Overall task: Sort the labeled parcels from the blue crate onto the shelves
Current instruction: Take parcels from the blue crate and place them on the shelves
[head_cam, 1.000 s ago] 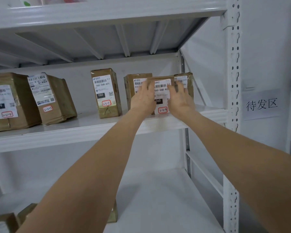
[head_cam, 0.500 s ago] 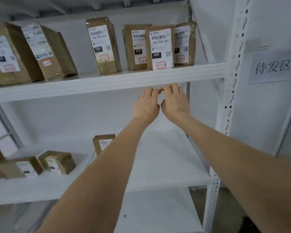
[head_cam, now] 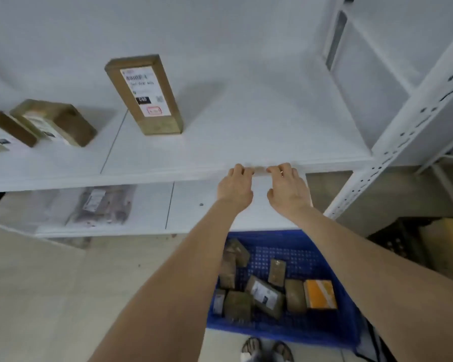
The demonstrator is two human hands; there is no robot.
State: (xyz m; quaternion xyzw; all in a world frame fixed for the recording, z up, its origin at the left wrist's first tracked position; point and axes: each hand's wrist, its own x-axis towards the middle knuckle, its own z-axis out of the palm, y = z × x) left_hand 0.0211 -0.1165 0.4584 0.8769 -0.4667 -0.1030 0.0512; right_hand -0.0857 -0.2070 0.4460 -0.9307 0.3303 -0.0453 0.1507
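The blue crate stands on the floor under my arms, holding several brown parcels and one orange parcel. My left hand and my right hand hang side by side, empty, in front of the white shelf's front edge, with fingers loosely curled. One tall brown labeled parcel stands upright on that shelf. Two more brown parcels lie at its left end.
A lower shelf carries a clear bag with a labeled item. The white perforated upright of the rack rises at the right. Dark and yellow containers sit on the floor at the right. My sandaled feet show below the crate.
Both hands let go of the parcel on the upper shelf and dropped down, empty. The view tilted down from the upper shelf to the lower shelves and the blue crate.
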